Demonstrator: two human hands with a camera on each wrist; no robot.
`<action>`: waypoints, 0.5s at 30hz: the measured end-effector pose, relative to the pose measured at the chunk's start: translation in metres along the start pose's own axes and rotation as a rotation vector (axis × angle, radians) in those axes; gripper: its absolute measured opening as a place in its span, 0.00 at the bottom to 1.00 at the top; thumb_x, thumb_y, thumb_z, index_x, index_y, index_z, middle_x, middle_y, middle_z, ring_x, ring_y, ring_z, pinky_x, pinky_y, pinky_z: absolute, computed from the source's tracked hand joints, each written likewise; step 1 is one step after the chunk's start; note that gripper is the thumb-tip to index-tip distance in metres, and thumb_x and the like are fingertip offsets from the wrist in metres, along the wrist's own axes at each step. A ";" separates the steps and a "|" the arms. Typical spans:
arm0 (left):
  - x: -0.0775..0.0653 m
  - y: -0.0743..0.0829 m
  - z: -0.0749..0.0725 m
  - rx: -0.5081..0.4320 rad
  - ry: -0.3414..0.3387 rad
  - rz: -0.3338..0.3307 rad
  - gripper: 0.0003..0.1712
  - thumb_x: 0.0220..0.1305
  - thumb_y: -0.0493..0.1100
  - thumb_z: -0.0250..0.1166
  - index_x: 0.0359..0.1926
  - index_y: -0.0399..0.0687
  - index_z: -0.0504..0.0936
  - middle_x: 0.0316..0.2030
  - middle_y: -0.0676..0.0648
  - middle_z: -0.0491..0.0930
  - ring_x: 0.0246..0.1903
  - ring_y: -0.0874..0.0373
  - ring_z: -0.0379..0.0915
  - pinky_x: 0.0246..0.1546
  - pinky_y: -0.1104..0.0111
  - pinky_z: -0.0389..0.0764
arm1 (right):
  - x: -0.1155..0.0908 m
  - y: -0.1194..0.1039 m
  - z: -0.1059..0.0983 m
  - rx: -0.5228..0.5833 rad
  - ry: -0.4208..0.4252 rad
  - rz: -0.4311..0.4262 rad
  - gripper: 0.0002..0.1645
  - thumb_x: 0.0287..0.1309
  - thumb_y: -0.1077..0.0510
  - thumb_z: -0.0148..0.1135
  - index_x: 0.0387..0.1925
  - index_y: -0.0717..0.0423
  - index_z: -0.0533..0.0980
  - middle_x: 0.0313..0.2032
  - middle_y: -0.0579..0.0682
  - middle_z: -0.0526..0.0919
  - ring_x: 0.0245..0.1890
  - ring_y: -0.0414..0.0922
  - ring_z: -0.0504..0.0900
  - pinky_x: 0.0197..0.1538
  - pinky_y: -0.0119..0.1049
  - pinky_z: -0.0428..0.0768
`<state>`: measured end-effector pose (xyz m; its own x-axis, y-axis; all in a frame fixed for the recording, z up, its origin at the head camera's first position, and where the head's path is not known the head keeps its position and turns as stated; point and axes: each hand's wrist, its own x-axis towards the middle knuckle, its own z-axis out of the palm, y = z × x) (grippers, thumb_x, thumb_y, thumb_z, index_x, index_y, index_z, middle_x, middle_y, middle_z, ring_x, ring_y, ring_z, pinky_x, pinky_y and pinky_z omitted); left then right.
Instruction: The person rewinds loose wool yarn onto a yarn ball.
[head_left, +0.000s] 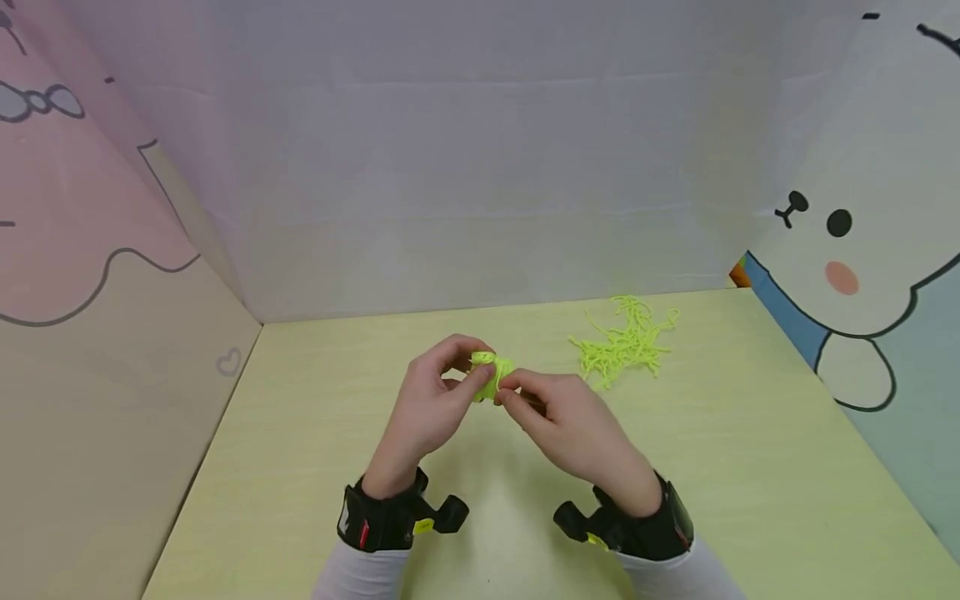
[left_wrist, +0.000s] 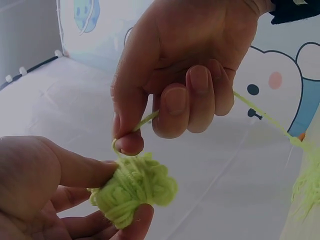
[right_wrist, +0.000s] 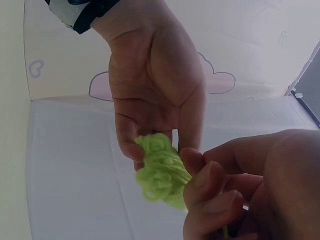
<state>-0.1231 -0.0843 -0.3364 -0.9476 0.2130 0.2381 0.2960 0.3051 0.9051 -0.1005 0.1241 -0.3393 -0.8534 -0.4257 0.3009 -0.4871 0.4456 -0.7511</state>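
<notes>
Left wrist view: left fingers (left_wrist: 142, 220) snug round yarn ball (left_wrist: 135, 185), right fingers (left_wrist: 175, 100) together on its strand (left_wrist: 146, 120)

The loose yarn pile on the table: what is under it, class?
The yarn pile lies on the pale table, which shows between its outer strands; whatever the dense middle covers cannot be seen.

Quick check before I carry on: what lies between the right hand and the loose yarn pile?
A single yellow-green strand spans that stretch, running from the right hand to the loose yarn pile; the left wrist view shows it.
</notes>
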 end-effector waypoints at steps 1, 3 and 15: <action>0.000 0.001 0.001 -0.017 0.017 0.001 0.07 0.74 0.39 0.70 0.51 0.49 0.87 0.43 0.50 0.85 0.42 0.52 0.79 0.35 0.65 0.87 | 0.000 -0.001 0.001 -0.005 -0.001 -0.002 0.07 0.78 0.56 0.63 0.44 0.45 0.86 0.24 0.34 0.77 0.18 0.34 0.64 0.24 0.33 0.66; 0.000 0.003 0.002 -0.057 0.046 -0.002 0.08 0.74 0.37 0.70 0.51 0.47 0.87 0.43 0.48 0.84 0.41 0.51 0.78 0.35 0.66 0.87 | 0.000 -0.001 0.002 -0.016 -0.001 -0.002 0.08 0.78 0.57 0.62 0.43 0.44 0.87 0.28 0.33 0.82 0.18 0.33 0.64 0.25 0.32 0.66; 0.001 0.007 0.005 -0.261 0.165 0.040 0.08 0.75 0.33 0.68 0.52 0.37 0.84 0.45 0.41 0.83 0.42 0.48 0.81 0.38 0.70 0.85 | 0.002 -0.004 0.008 -0.025 -0.043 -0.002 0.13 0.78 0.57 0.59 0.39 0.44 0.88 0.31 0.34 0.86 0.19 0.33 0.68 0.27 0.33 0.71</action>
<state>-0.1217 -0.0775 -0.3311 -0.9487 0.0599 0.3105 0.3133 0.0458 0.9485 -0.0991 0.1151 -0.3398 -0.8440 -0.4595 0.2766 -0.4937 0.4639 -0.7356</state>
